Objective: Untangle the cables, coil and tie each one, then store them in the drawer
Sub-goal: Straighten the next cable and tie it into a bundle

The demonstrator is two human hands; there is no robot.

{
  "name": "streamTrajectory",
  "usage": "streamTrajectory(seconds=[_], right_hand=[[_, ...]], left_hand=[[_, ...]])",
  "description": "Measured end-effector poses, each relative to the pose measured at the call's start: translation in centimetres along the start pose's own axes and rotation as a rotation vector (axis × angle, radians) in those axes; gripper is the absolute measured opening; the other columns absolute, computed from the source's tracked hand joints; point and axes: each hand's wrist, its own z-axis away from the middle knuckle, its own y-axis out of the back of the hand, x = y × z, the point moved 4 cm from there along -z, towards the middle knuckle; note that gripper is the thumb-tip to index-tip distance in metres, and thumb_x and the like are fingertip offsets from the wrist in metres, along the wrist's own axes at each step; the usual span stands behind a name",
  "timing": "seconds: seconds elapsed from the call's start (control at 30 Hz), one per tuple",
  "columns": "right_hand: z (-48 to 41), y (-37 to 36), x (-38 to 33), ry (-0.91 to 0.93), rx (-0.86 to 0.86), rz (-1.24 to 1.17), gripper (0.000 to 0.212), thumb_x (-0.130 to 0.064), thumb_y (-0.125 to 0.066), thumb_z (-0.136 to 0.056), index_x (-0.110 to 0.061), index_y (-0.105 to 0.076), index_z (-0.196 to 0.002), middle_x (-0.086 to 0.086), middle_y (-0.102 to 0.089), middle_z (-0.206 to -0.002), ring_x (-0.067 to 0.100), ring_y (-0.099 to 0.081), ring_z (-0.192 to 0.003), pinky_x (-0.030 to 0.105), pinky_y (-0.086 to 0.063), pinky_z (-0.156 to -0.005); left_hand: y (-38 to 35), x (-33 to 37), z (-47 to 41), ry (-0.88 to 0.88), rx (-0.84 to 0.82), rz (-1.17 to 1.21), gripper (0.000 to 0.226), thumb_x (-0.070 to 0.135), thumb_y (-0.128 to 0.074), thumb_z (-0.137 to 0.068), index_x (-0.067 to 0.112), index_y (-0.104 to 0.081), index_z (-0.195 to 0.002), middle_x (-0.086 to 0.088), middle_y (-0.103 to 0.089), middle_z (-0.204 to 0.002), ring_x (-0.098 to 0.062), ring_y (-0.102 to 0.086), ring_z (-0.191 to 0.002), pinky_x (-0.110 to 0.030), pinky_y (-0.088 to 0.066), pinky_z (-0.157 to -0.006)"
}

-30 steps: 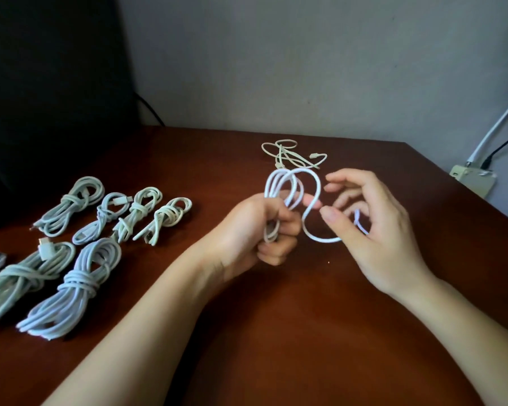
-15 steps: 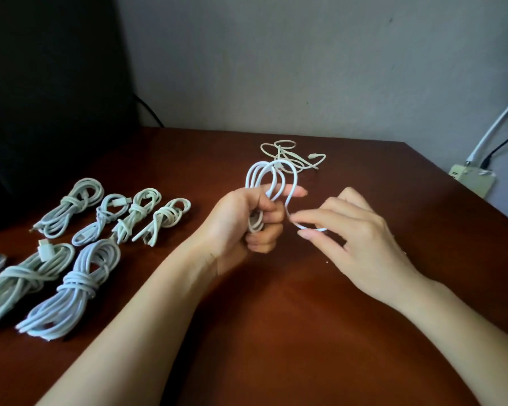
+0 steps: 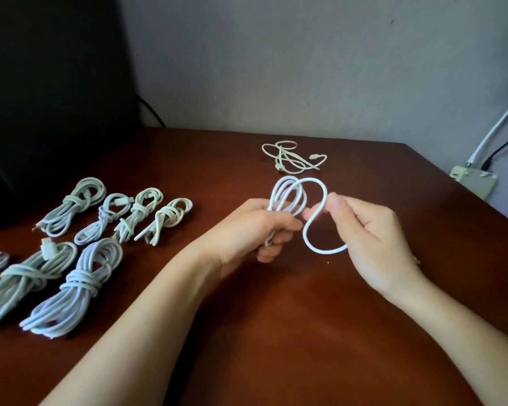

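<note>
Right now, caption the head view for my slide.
Left hand grips a half-coiled cable, right hand pinches its loose loop; tied bundles lie nearby.

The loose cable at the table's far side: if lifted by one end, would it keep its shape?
Probably not: the loose cable lies in slack, crossing loops, so it would likely dangle and may snag on itself. It looks thin, so probably light.
</note>
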Motion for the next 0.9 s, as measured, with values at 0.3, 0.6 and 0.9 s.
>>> streamTrajectory(seconds=[0.3,0.6,0.9], right_hand=[[-0.4,-0.6,0.7,-0.341,-0.124,-0.296,0.044,-0.048,-0.047,-0.078,-0.020,-0.067,-0.050,-0.010,-0.028,-0.040,0.003,-0.025,-0.041,0.013,-0.025,-0.045],[-0.1,-1.0,1.1,-0.308,-0.198,-0.175,0.046,-0.044,-0.050,-0.084,-0.018,-0.056,-0.046,-0.010,-0.030,-0.040,0.004,-0.028,-0.041,0.017,-0.023,-0.046],[0.2,-1.3,1.9,-0.235,-0.283,-0.054,0.044,-0.029,-0.050,-0.096,-0.027,-0.056,-0.052,-0.010,-0.041,-0.047,0.003,-0.036,-0.049,0.020,-0.028,-0.052]], left_hand=[[-0.7,0.0,0.0,-0.037,-0.125,-0.057,0.008,0.010,-0.050,-0.072,0.006,-0.056,-0.074,0.000,-0.034,-0.052,-0.014,-0.030,-0.038,-0.023,-0.025,-0.044],[-1.1,-0.1,-0.1,-0.029,-0.080,-0.198,0.057,0.050,-0.027,-0.099,0.008,-0.057,-0.073,-0.004,-0.033,-0.050,-0.015,-0.031,-0.042,-0.023,-0.031,-0.045],[-1.7,-0.3,0.0,-0.133,0.036,-0.342,0.036,0.020,-0.037,-0.102,0.010,-0.053,-0.072,-0.002,-0.045,-0.056,-0.010,-0.040,-0.044,-0.017,-0.034,-0.044]])
